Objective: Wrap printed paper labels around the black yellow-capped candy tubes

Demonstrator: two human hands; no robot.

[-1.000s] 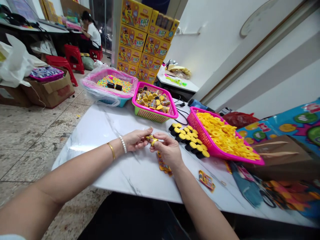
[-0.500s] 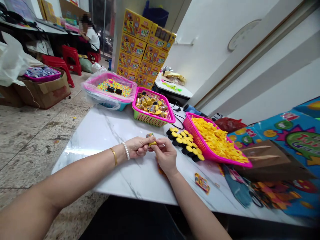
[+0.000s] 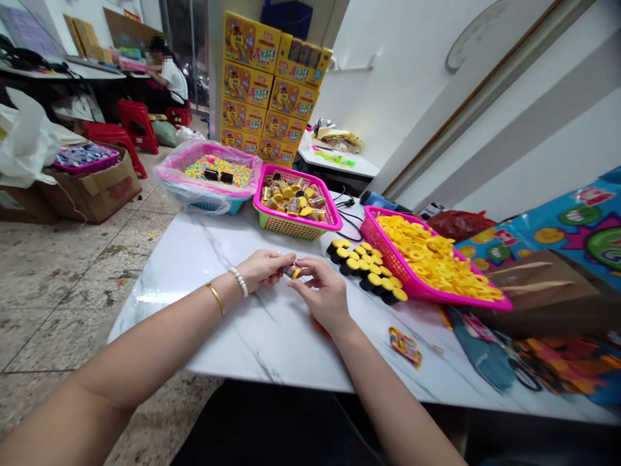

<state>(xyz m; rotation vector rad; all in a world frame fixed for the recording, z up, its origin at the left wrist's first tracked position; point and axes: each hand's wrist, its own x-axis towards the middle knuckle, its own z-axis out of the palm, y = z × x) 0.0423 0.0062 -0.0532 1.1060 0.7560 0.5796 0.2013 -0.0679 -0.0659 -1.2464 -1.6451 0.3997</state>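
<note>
Both hands meet over the white marble table (image 3: 204,259). My left hand (image 3: 262,268) and my right hand (image 3: 323,291) pinch a small labelled container with a yellow cap (image 3: 293,272) between their fingertips. Just right of my hands stand several black pieces with yellow caps (image 3: 366,272) in rows. A pink basket of loose yellow caps (image 3: 436,259) sits beside them. A colourful sticker (image 3: 405,346) lies flat on the table near my right forearm.
A pink-and-green basket of finished small containers (image 3: 294,204) and a plastic-lined tub of coloured beads (image 3: 213,171) sit at the far table edge. Yellow cartons (image 3: 269,90) are stacked behind. A brown paper bag (image 3: 548,291) lies right. A person (image 3: 167,71) sits far back left.
My hands stay together on the small container and have turned it slightly; the view has shifted a little. Nothing else on the table has moved.
</note>
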